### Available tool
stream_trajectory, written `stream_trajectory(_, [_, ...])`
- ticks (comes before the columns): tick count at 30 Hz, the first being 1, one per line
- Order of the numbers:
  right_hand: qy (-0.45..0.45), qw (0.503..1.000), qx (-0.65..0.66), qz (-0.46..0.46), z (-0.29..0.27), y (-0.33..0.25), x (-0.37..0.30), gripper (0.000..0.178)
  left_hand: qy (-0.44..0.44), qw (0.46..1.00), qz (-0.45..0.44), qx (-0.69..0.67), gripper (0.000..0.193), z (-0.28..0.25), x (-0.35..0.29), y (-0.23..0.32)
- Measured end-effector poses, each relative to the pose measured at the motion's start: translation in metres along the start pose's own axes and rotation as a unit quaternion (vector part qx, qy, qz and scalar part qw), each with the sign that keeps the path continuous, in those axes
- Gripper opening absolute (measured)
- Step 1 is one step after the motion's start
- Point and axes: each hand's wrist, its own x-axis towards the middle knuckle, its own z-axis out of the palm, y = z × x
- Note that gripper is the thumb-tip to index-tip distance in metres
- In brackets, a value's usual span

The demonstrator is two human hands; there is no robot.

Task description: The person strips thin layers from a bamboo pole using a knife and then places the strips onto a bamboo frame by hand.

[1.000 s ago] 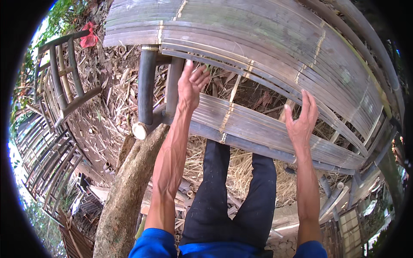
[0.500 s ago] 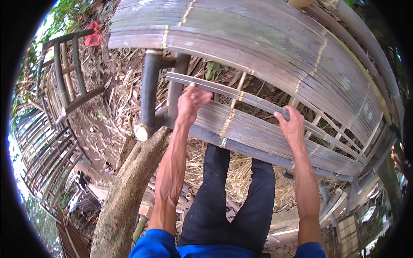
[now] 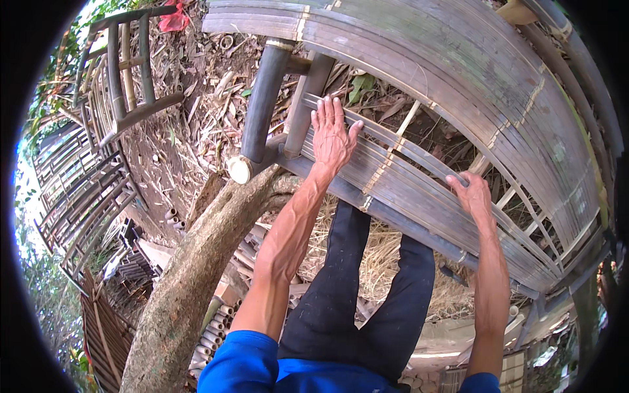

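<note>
Before me is a bamboo bench seat with a wide slatted panel (image 3: 452, 72) on its far side and a narrower band of slats (image 3: 380, 171) on its near side. A long bamboo slat (image 3: 426, 161) lies between them, close to the near band. My left hand (image 3: 333, 139) is open and flat over the slats' left end, fingers stretched forward and thumb out to the side. My right hand (image 3: 477, 198) grips the long slat farther right, its thumb on the near side and fingers curled over. Pale cross strips (image 3: 407, 119) show in the gap beyond the slat.
Dark bamboo posts (image 3: 263, 101) join the bench frame at its left end. A thick tree trunk (image 3: 196, 275) slants up beside my left arm. More bamboo frames (image 3: 134, 65) stand at far left on leaf-littered ground. Cut bamboo tubes (image 3: 213, 334) lie low beside the trunk.
My left hand, blurred and bent before, now lies flat on the slats. The long slat sits closer to the near band. My right hand keeps its grip; the whole view has shifted.
</note>
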Motion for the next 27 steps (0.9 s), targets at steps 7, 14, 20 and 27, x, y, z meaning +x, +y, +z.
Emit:
stream_trajectory(7, [0.067,0.997,-0.017,-0.025,-0.013,0.000,-0.046,0.054,-0.064,0.989,-0.023,-0.134,0.089,-0.013,0.002,0.013])
stream_trajectory(14, [0.044,0.998,-0.035,-0.024,-0.033,-0.021,-0.070,0.050,-0.191,0.972,-0.052,-0.130,0.094,-0.025,0.003,0.017])
stream_trajectory(20, [0.060,0.997,-0.026,-0.044,-0.020,-0.019,-0.072,0.048,-0.178,0.974,-0.062,-0.122,0.091,-0.017,-0.009,0.009])
stream_trajectory(27, [0.074,0.995,-0.020,-0.059,-0.017,-0.011,-0.076,0.045,-0.163,0.981,-0.040,-0.095,0.093,-0.007,-0.017,0.007])
